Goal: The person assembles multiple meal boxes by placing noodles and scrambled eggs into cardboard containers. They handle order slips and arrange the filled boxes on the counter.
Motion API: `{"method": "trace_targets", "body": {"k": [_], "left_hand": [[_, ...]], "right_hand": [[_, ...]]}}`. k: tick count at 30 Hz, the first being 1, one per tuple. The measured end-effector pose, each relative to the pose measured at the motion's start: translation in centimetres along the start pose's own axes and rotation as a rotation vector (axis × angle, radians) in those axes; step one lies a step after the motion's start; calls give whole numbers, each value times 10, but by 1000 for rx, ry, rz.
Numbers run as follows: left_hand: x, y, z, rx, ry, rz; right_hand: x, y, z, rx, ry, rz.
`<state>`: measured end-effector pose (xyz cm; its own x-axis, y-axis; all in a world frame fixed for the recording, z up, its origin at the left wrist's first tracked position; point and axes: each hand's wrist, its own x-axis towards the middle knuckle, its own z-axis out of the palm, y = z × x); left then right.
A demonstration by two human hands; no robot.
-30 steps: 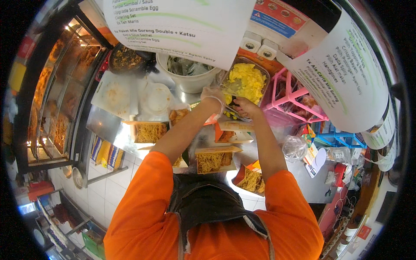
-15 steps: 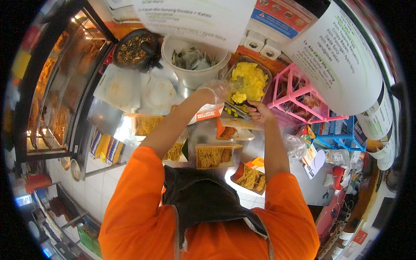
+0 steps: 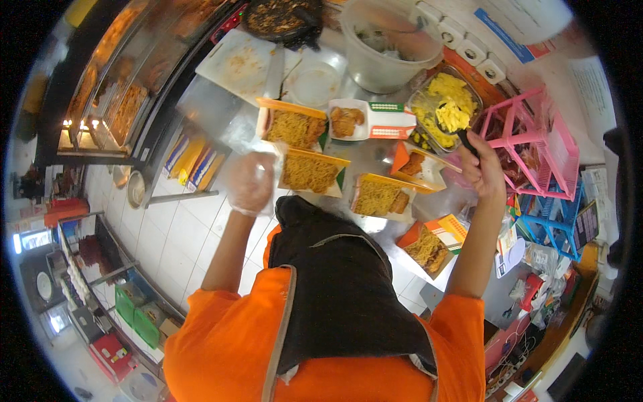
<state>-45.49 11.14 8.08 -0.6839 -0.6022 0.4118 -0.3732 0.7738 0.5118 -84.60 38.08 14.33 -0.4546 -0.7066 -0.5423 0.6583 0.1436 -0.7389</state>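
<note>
My right hand (image 3: 483, 164) grips the black handle of a spoon (image 3: 462, 137) heaped with yellow scrambled egg (image 3: 455, 115). The spoon is over a clear rectangular tub (image 3: 418, 107) of the same egg. My left hand (image 3: 251, 181), in a clear plastic glove, is smeared by motion, so its fingers cannot be read. It is nearest the left side of an open paper box of noodles (image 3: 310, 173). Further noodle boxes stand around it: one behind (image 3: 293, 129), one to the right (image 3: 380, 199), one at the front right (image 3: 427, 251).
Fried pieces lie in a white box (image 3: 347, 122) and an orange one (image 3: 414, 163). Behind are a white cutting board (image 3: 238, 63), a knife (image 3: 274, 72), a large bucket (image 3: 388, 67) and a dark pan (image 3: 281, 23). A pink basket (image 3: 536, 144) stands right; a lit display cabinet (image 3: 110, 94) left.
My left hand has moved away from beside the egg tub, leftward and toward me. In my right hand the spoon is now raised with egg on it. The whole view has shifted.
</note>
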Motion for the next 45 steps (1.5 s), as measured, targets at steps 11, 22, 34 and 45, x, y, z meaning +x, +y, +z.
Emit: {"method": "trace_targets", "body": {"k": [11,22,34,45], "left_hand": [[-63,-44,66,-120,-509,-725],[-66,-54,65,16,-388,-373],[-58,-42,53,-136,-367,67],[153,162,138,-281,-609,327]], "right_hand": [[7,236,156,320,-232,449],[43,308,166,-1400,52,-536],[-44,165,127,141,30,-41],[184,75,-92,-1747,386,11]]}}
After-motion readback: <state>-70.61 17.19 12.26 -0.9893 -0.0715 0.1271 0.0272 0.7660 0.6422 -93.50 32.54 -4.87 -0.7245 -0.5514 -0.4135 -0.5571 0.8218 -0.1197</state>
